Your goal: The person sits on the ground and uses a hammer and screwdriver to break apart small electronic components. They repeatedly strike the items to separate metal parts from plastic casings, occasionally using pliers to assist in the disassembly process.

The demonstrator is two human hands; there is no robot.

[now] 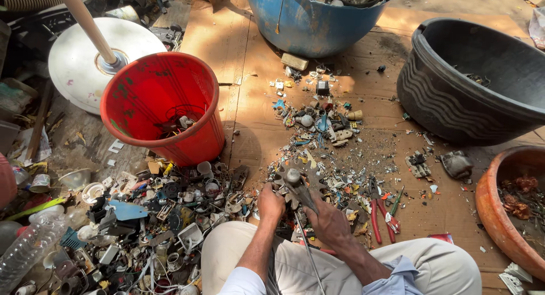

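- Head view: a person is seen seated on flattened cardboard [272, 102], knees in pale trousers at the bottom of the frame.
- A finned metal part [295, 188], grey and toothed round its edge with a rounded knob on top, is held just above the scrap between the knees.
- The left hand [270, 204] is closed round the left side of the finned metal part, fingers clamped on it.
- The right hand [329, 222] is wrapped round a dark tool [303, 199] whose tip is pressed against the part; the fingers are shut tight on the handle.
- A thin metal rod [309, 252] is seen running down from under the hands between the legs.
- Red-handled pliers [376, 211] are laid on the cardboard just right of the right hand, beside a small green-handled tool [395, 203].
- A red plastic bucket [164, 105], with wires and small parts at its bottom, is stood to the upper left of the hands.
- A blue tub [306, 22] of metal scrap is placed at the top, a black ribbed basin [454, 96] at the right, and a terracotta bowl [499, 215] at the lower right.
- A heap of mixed broken parts [153, 215] is spread left of the left knee, with a clear plastic bottle [28, 247] at its edge.
- A round white disc on a pole [85, 62] is seen behind the bucket.
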